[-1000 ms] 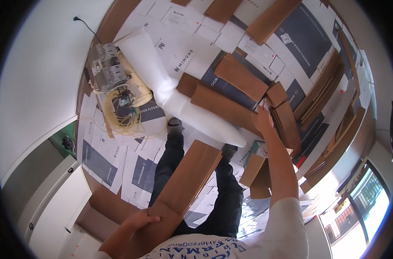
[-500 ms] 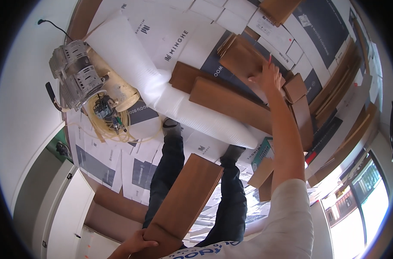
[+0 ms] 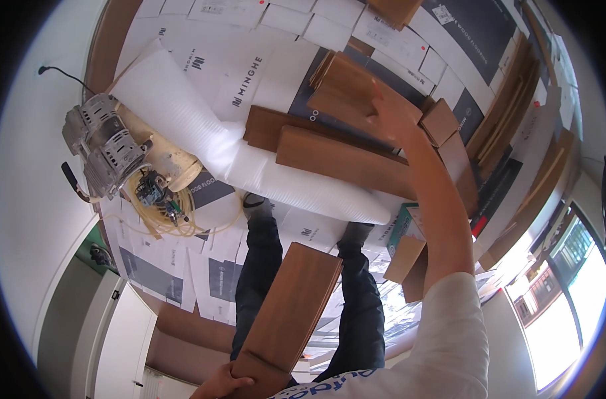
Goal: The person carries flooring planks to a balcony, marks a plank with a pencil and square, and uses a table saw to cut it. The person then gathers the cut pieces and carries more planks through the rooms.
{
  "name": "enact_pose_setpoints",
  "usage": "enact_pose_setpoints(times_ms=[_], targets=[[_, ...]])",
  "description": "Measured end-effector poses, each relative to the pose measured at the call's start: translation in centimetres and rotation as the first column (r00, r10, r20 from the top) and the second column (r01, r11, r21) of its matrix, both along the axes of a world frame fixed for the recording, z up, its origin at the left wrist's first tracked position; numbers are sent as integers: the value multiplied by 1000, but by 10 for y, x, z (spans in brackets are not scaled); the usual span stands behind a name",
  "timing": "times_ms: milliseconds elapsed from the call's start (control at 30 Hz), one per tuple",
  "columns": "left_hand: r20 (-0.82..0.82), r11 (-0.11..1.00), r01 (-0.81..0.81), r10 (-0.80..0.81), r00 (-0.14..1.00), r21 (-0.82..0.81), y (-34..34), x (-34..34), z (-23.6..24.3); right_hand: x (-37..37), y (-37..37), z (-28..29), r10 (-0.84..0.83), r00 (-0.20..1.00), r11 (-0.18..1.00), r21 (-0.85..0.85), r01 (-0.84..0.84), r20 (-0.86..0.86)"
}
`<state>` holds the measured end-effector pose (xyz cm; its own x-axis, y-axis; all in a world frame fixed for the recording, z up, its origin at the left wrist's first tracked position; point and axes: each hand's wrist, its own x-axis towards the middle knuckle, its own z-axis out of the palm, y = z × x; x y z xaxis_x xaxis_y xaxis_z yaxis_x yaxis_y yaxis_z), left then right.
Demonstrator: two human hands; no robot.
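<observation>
My left hand [image 3: 226, 382] is closed round the lower end of a short stack of brown wooden floor planks [image 3: 293, 299], tilted upward between my legs. My right arm reaches far forward; my right hand [image 3: 388, 112], slightly blurred, has thumb and finger apart over another stack of brown planks [image 3: 343, 86] on the floor. Whether it touches those planks I cannot tell. Just nearer lie two longer brown planks, a front one [image 3: 343, 163] and a darker one [image 3: 263, 126] partly under it.
A roll of white foam sheet [image 3: 296, 193] stretches across before my feet. At left stands an air compressor [image 3: 110, 146] with a coiled yellowish hose [image 3: 160, 206]. White printed cartons [image 3: 236, 40] cover the floor. An open brown box [image 3: 406, 263] and a green box [image 3: 403, 226] sit at right.
The view has shifted, so most floor things sit further left. My right hand still hovers about the far plank stack, its fingers slightly moved. My left hand keeps its hold on the planks.
</observation>
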<state>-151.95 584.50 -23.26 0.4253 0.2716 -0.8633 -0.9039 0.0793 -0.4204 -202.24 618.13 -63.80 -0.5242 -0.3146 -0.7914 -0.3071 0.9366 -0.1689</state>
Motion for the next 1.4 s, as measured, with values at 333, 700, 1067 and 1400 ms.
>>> enact_pose_setpoints(times_ms=[333, 700, 1067, 1400], targets=[[-17, 997, 60, -59, 998, 55, 0, 4, -5, -12, 19, -31, -65, 981, 998, -11, 65, -182], [15, 998, 40, -41, 999, 55, 0, 16, -8, 124, 10, -47, -75, 825, 957, -273, -99, -561], [26, 989, 96, -99, 995, 111, -9, 29, -10, 266, -7, 48, -204, 962, 823, -564, 67, -183], [84, 984, 152, -160, 983, 95, -8, 19, -18, 297, -45, -98, -238, 915, 905, -267, 330, 325]])
